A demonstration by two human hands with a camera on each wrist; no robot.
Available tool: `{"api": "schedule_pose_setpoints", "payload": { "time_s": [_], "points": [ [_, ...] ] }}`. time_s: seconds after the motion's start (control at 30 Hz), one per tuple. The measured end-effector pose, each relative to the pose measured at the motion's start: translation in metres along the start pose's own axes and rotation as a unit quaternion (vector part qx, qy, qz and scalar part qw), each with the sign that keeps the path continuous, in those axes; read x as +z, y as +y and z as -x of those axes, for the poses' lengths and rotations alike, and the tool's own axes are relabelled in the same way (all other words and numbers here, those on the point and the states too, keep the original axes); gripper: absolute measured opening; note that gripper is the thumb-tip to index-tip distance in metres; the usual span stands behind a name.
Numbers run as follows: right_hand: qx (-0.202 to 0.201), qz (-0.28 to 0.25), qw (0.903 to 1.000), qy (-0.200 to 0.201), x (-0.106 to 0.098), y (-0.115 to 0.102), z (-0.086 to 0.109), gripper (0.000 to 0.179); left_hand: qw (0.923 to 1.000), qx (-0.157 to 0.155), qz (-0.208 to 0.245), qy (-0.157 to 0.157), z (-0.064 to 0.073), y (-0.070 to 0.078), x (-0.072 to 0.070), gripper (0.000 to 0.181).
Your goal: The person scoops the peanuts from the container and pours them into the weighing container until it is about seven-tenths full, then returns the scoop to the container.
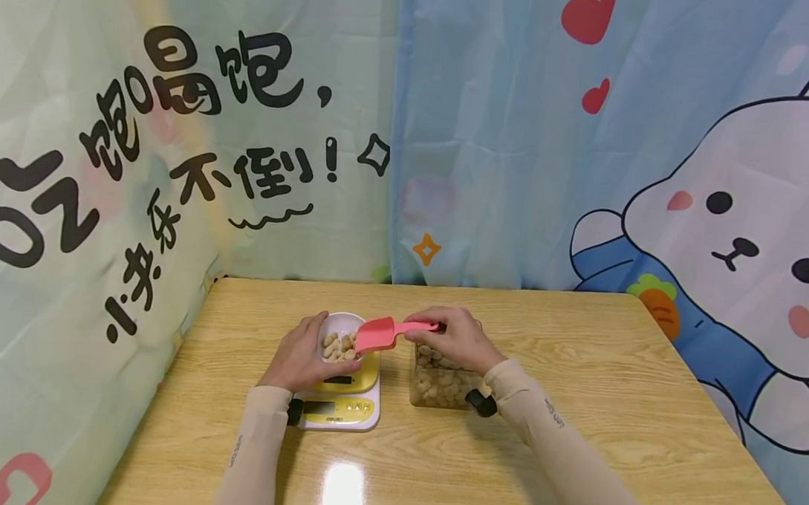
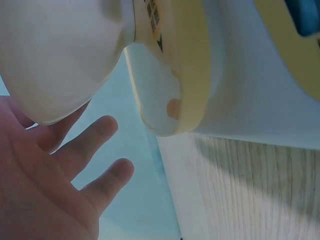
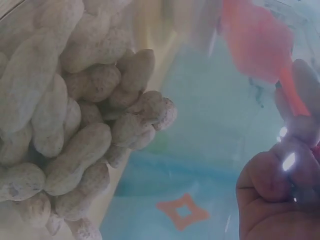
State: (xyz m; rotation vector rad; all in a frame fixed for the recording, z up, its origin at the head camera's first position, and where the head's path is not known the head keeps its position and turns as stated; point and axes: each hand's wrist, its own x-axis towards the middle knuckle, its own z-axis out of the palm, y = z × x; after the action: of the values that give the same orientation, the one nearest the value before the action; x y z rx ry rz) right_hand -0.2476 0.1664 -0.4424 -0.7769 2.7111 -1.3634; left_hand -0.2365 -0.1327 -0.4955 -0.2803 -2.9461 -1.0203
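A small white bowl (image 1: 340, 324) with peanuts (image 1: 337, 348) in it sits over the kitchen scale (image 1: 369, 422). My left hand (image 1: 299, 359) holds the bowl, thumb along its near side and fingers at its far left rim; in the left wrist view two fingers spread away from the bowl (image 2: 60, 60). The right hand (image 1: 460, 338) grips a pink scoop (image 1: 377, 335) by its handle, its blade tilted over the bowl's right rim. Beneath that hand stands a clear container (image 1: 414, 390) of peanuts; in the right wrist view unshelled peanuts (image 3: 80, 155) fill it.
The scale and container stand side by side on the wooden table (image 1: 575, 340), a narrow gap between them. Behind and to the left hang printed curtains (image 1: 475, 136). Dark wrist cameras (image 1: 481, 403) sit close to the container and the scale's left edge.
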Motion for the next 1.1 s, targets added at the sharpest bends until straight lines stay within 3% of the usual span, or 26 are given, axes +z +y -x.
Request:
{"api": "schedule_pose_setpoints", "payload": {
  "time_s": [0.23, 0.53, 0.8, 1.1],
  "points": [
    [0.014, -0.029, 0.9991, 0.028, -0.013, 0.003, 0.013, 0.032, 1.0000, 0.003, 0.006, 0.000, 0.001, 0.001, 0.001, 0.119],
    [0.016, -0.025, 0.9977, 0.060, -0.046, 0.006, 0.040, 0.031, 0.9999, 0.002, 0.014, -0.001, 0.003, 0.000, -0.001, 0.118],
    [0.030, 0.006, 0.9955, 0.090, -0.078, 0.011, 0.067, 0.034, 0.9999, 0.006, 0.014, -0.003, 0.002, -0.001, 0.000, 0.122],
    [0.044, 0.070, 0.9943, 0.067, -0.086, 0.018, 0.076, 0.030, 0.9999, 0.008, 0.014, -0.003, 0.003, -0.001, -0.001, 0.122]
  ]
}}
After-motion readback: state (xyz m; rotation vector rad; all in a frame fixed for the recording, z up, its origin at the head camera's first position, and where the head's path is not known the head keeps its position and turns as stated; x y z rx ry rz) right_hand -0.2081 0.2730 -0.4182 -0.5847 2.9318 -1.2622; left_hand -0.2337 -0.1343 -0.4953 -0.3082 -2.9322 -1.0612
